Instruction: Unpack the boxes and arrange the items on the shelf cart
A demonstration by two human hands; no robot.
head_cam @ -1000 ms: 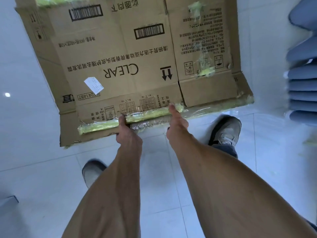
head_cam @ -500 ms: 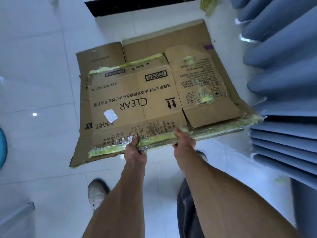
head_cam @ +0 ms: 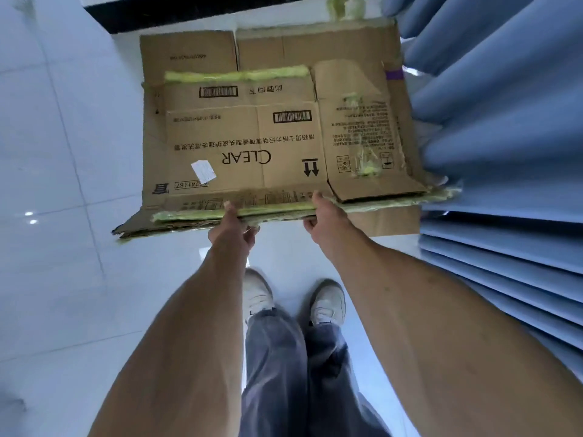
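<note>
A flattened brown cardboard box (head_cam: 239,143) printed "CLEAR", with yellow-green tape along its edges, is held out flat in front of me. My left hand (head_cam: 233,230) grips its near edge, thumb on top and fingers beneath. My right hand (head_cam: 325,217) grips the same edge a little to the right. Beneath and beyond it lies another flattened cardboard sheet (head_cam: 189,53) on the white tiled floor (head_cam: 63,279). No shelf cart is in view.
Blue pleated curtains (head_cam: 504,152) hang close along the right side, touching the cardboard's right edge. A dark strip (head_cam: 189,11) runs along the floor at the far end, with a scrap of yellow-green tape (head_cam: 345,6) near it. My two shoes (head_cam: 293,298) stand directly below the box.
The view has tilted and I have stepped forward; the held box now hovers over the cardboard sheet on the floor, lower and flatter than before. Both hands keep their grip on the near edge.
</note>
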